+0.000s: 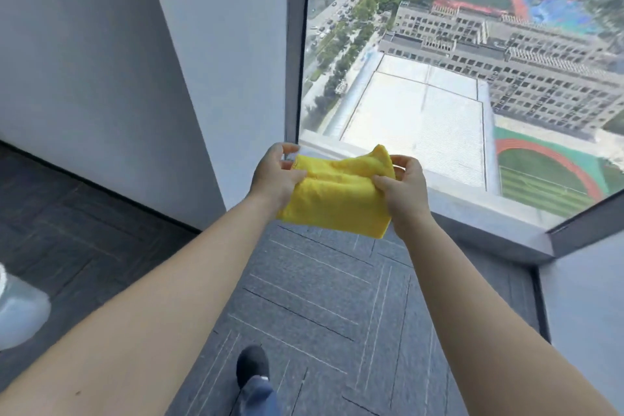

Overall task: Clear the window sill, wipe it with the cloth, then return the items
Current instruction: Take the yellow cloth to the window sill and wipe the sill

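A folded yellow cloth [337,192] hangs between my two hands at mid-frame, above the carpet. My left hand [275,174] pinches its left edge and my right hand [403,189] grips its right side. The grey window sill [479,223] runs low along the bottom of the glass, just beyond and to the right of the cloth. No items show on the visible stretch of sill.
A large window [456,61] looks down on buildings and sports fields. A white wall column [209,78] stands on the left, another white wall [584,314] at right. Dark grey carpet [320,314] lies underfoot, with my dark shoe [252,365]. A translucent object [20,317] sits at the left edge.
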